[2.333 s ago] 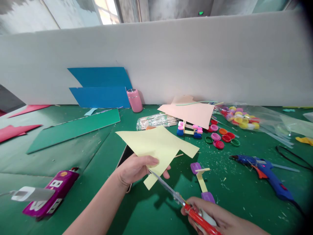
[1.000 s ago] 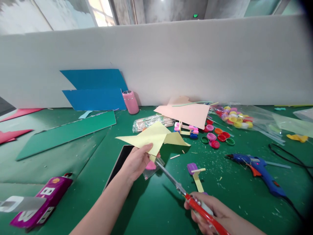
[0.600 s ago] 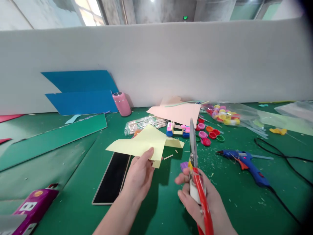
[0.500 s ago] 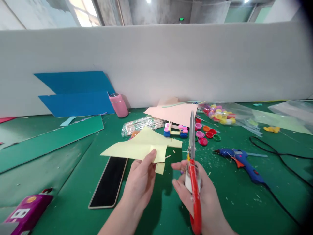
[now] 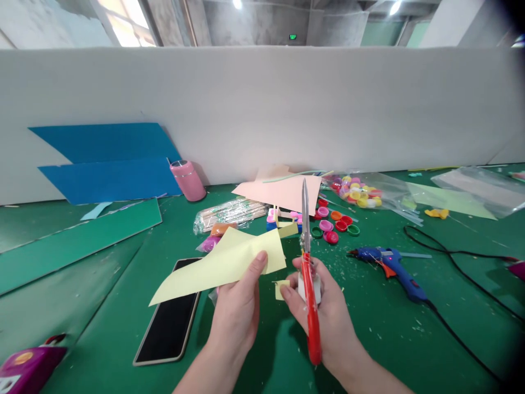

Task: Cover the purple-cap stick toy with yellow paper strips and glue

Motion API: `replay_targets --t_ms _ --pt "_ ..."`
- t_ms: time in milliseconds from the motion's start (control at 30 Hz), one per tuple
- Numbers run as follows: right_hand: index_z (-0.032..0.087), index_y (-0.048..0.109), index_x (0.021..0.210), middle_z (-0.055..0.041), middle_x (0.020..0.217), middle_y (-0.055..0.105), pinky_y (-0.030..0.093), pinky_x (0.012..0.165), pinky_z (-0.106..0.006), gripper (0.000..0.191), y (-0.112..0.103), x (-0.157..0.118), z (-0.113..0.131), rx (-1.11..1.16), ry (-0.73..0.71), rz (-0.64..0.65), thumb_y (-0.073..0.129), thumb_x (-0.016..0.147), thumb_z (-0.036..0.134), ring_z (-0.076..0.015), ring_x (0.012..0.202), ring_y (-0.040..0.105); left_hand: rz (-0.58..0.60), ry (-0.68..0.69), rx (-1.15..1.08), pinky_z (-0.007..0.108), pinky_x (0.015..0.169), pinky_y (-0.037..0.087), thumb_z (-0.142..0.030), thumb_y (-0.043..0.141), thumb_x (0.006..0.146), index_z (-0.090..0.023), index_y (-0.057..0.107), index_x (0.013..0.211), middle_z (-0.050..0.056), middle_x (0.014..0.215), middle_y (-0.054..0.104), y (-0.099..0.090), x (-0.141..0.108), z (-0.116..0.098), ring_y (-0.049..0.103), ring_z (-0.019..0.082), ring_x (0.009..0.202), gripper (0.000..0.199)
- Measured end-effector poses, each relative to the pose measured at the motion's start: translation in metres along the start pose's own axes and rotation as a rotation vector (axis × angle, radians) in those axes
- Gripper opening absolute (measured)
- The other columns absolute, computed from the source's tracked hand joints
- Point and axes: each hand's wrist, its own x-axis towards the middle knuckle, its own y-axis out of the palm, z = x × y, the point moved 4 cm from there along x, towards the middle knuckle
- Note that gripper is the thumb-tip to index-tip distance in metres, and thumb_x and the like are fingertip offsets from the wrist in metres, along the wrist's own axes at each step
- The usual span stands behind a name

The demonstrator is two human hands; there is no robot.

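My left hand (image 5: 238, 306) pinches a pale yellow sheet of paper (image 5: 221, 268) between thumb and fingers, its pointed end reaching over the phone. In my right hand (image 5: 328, 306) is a pair of scissors (image 5: 311, 306) with red handles, blades pointing up and together. The thumb and fingertips of that hand also pinch a small yellow paper piece (image 5: 281, 290). Something white (image 5: 315, 288) shows in the palm behind the scissors; its kind is hidden. Beyond the hands stands a small pink and blue construction (image 5: 272, 219), partly covered by the paper.
A black phone (image 5: 166, 334) lies on the green table at left. Bagged sticks (image 5: 229, 214), a pink canister (image 5: 187, 180) and pink paper (image 5: 279, 192) are farther back. Colored bottle caps (image 5: 341, 225) and a blue glue gun (image 5: 394, 262) with its cord lie right.
The small yellow piece has passed from beside my left hand into my right fingertips. My hands are a little farther apart at the paper, and the camera has turned slightly right.
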Motion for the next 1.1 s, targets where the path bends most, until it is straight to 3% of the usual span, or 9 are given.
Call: replay_targets --t_ms 133,267,400,500,600,700,833,1000,1100 --pt "0.023 0.05 0.091 0.0057 0.063 0.053 0.044 0.047 -0.02 0.034 -0.013 -0.002 0.0 -0.001 -0.031 -0.067 0.071 0.065 0.031 -0.0099 0.053 0.051 -0.061 0.12 0.152 0.034 0.098 0.039 -0.026 0.068 0.07 -0.022 0.061 0.104 0.004 0.115 0.063 -0.001 0.004 -0.004 0.051 0.023 0.113 0.035" --pt "0.023 0.056 0.089 0.0037 0.067 0.058 0.049 0.054 -0.022 0.034 -0.034 -0.007 0.008 -0.045 -0.11 -0.167 0.073 0.061 0.033 -0.0112 0.056 0.055 -0.177 0.226 0.439 0.036 0.101 0.034 -0.027 0.075 0.06 -0.02 0.067 0.088 0.006 0.107 0.066 -0.004 0.018 -0.02 0.052 0.026 0.111 0.03" --pt "0.022 0.057 0.09 0.0023 0.064 0.059 0.051 0.054 -0.025 0.037 -0.052 -0.007 0.011 -0.081 -0.167 -0.199 0.074 0.06 0.035 -0.013 0.055 0.057 -0.074 0.357 0.373 0.027 0.102 0.033 -0.019 0.078 0.056 -0.021 0.067 0.084 0.002 0.104 0.067 -0.002 0.047 -0.031 0.051 0.02 0.111 0.03" --pt "0.023 0.055 0.093 0.0018 0.065 0.059 0.049 0.049 -0.022 0.037 -0.059 -0.007 0.006 -0.074 -0.128 -0.168 0.072 0.063 0.034 -0.0132 0.056 0.056 -0.133 0.246 0.174 0.021 0.092 0.041 -0.015 0.073 0.063 -0.022 0.064 0.083 -0.001 0.094 0.068 -0.014 0.071 -0.018 0.056 0.014 0.103 0.023" --pt "0.023 0.054 0.096 0.002 0.066 0.059 0.047 0.045 -0.02 0.037 -0.063 -0.009 0.0 -0.053 -0.077 -0.136 0.072 0.065 0.034 -0.0121 0.054 0.055 -0.166 0.065 0.111 0.023 0.069 0.052 -0.006 0.059 0.075 -0.018 0.06 0.081 0.0 0.073 0.067 -0.031 0.083 0.005 0.065 0.012 0.071 0.014" --pt "0.024 0.054 0.096 0.0023 0.067 0.058 0.046 0.045 -0.019 0.037 -0.064 -0.01 -0.003 -0.043 -0.044 -0.114 0.072 0.065 0.033 -0.0114 0.055 0.054 -0.164 -0.122 0.065 0.022 0.051 0.052 -0.003 0.049 0.079 -0.013 0.057 0.075 0.002 0.056 0.062 -0.044 0.08 0.026 0.061 0.011 0.049 0.013" --pt "0.022 0.056 0.095 0.0006 0.069 0.059 0.047 0.047 -0.022 0.038 -0.064 -0.008 -0.003 -0.059 -0.049 -0.122 0.073 0.062 0.033 -0.0129 0.056 0.055 -0.129 -0.26 0.017 0.023 0.051 0.054 -0.01 0.046 0.084 -0.01 0.055 0.073 0.008 0.055 0.062 -0.044 0.06 0.039 0.063 0.014 0.05 0.014" --pt "0.021 0.057 0.091 0.0012 0.065 0.058 0.046 0.046 -0.022 0.036 -0.063 -0.005 -0.001 -0.074 -0.053 -0.132 0.073 0.061 0.034 -0.0125 0.053 0.054 -0.059 -0.334 -0.009 0.03 0.063 0.056 -0.019 0.046 0.086 -0.003 0.059 0.077 0.021 0.075 0.066 -0.038 0.038 0.042 0.067 0.019 0.065 0.022" --pt "0.023 0.055 0.093 0.0027 0.067 0.056 0.046 0.047 -0.021 0.033 -0.065 -0.005 -0.002 -0.047 -0.022 -0.108 0.07 0.065 0.033 -0.0109 0.054 0.052 -0.091 -0.283 -0.004 0.028 0.06 0.055 -0.017 0.041 0.087 -0.008 0.057 0.073 0.014 0.065 0.065 -0.045 0.041 0.04 0.066 0.017 0.062 0.023"
